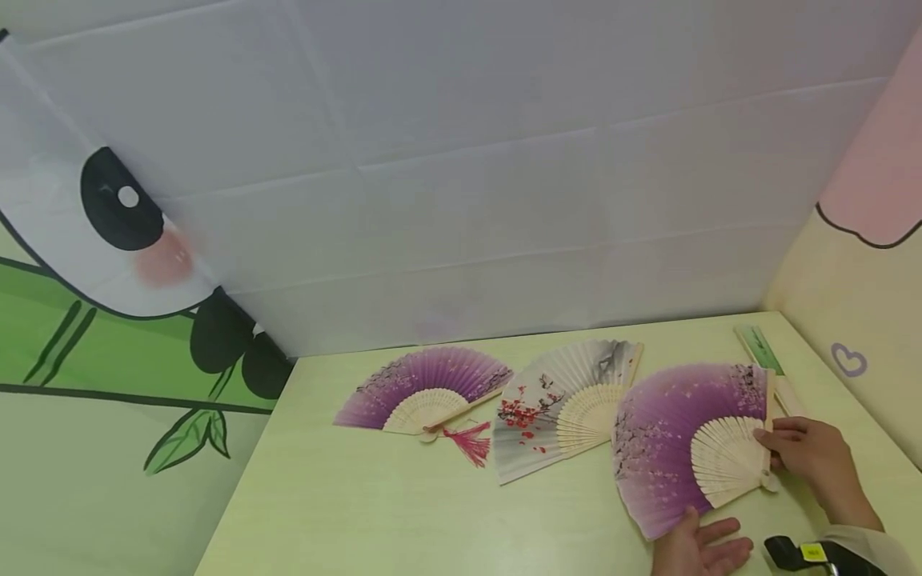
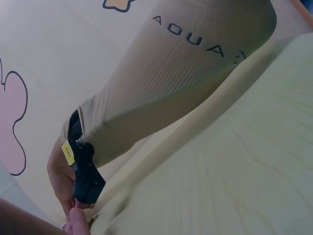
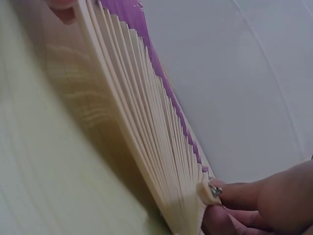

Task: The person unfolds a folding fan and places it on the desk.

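Note:
A purple folding fan point(image 1: 670, 424) with pale slats is spread at the right side of the table. My right hand point(image 1: 814, 452) pinches its right guard stick above the pivot. At the fan's lower edge is my left hand point(image 1: 699, 548), thumb against that edge, other fingers stretched out loosely. The right wrist view shows the fan's slats point(image 3: 151, 122) edge-on, meeting at a metal rivet point(image 3: 215, 191) beside the fingers. In the left wrist view, the sleeved right forearm point(image 2: 161, 83) fills the middle, and the fan is mostly hidden.
A white fan point(image 1: 533, 416) with red blossoms lies open left of the held fan and meets its edge. Further left rests another purple fan point(image 1: 432, 384) with a pink tassel point(image 1: 471, 442). A green-and-white strip point(image 1: 759, 348) lies behind the right hand. Walls border the table.

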Motion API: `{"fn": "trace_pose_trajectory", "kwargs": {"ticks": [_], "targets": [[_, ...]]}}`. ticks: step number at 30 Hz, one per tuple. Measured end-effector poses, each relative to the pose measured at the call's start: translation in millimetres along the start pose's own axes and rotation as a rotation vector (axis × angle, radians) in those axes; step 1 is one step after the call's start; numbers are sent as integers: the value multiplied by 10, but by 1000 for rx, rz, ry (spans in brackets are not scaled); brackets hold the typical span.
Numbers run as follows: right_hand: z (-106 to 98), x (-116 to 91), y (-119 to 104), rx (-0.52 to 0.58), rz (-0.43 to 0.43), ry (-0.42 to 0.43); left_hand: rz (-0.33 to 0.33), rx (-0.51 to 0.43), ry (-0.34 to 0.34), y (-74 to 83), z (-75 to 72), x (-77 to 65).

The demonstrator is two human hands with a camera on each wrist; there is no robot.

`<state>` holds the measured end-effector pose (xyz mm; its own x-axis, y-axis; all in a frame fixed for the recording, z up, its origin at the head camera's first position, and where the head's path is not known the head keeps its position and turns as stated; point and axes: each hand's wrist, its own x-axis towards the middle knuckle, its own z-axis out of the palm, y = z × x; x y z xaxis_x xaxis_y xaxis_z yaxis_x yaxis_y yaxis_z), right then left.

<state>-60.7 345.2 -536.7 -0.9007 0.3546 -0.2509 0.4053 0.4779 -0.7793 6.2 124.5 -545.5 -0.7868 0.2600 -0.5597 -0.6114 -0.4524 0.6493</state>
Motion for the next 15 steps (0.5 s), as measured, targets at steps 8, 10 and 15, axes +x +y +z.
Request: {"fn": "trace_pose_trajectory", "kwargs": {"ticks": [8,10,15], "targets": [[-26,49,49,-49,-30,-13,-76,29,-18,-34,-11,4],[-26,69,67,-73,-43,-12,-86,27,-20,-37,-21,14],[-35,105,92,-136,-78,10,-92,-19,-12,-40,-12,36]]}}
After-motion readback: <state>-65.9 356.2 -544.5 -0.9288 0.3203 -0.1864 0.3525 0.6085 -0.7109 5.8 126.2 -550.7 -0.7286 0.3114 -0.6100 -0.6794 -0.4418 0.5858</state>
